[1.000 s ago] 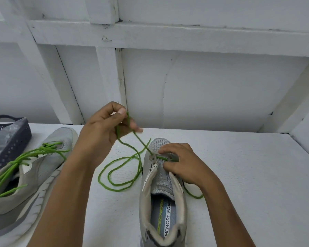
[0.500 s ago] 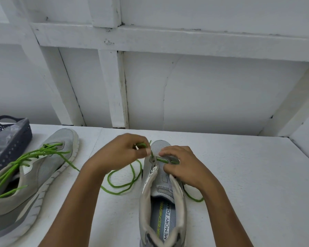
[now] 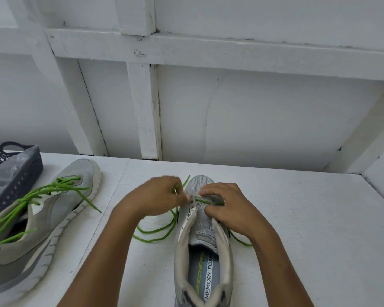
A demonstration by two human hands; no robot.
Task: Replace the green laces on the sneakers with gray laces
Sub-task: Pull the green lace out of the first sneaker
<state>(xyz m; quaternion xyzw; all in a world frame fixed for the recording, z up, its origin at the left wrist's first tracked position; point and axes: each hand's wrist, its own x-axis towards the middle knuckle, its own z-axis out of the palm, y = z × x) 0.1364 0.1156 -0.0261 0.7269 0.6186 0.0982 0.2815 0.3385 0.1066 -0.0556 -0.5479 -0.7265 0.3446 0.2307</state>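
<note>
A grey sneaker [image 3: 203, 247] stands in the middle of the white table, toe pointing away from me. Its green lace [image 3: 159, 234] runs only through the front eyelets and lies in loose loops on the table to the shoe's left. My left hand [image 3: 159, 197] pinches the lace at the shoe's front left eyelet. My right hand [image 3: 227, 209] rests on the toe end, fingers curled over the right side of the shoe where the lace crosses. A second grey sneaker [image 3: 42, 224], still threaded with a loosened green lace [image 3: 38, 199], lies at the left.
A dark perforated basket [image 3: 20, 176] holding a clear plastic bag sits at the far left edge. A white panelled wall with wooden battens rises just behind the table [image 3: 297, 218]. A white side wall closes the table's right end.
My left hand came down from a raised pull and moved right to the shoe's front eyelet. The lace loops on the table slackened. My right hand stayed on the shoe.
</note>
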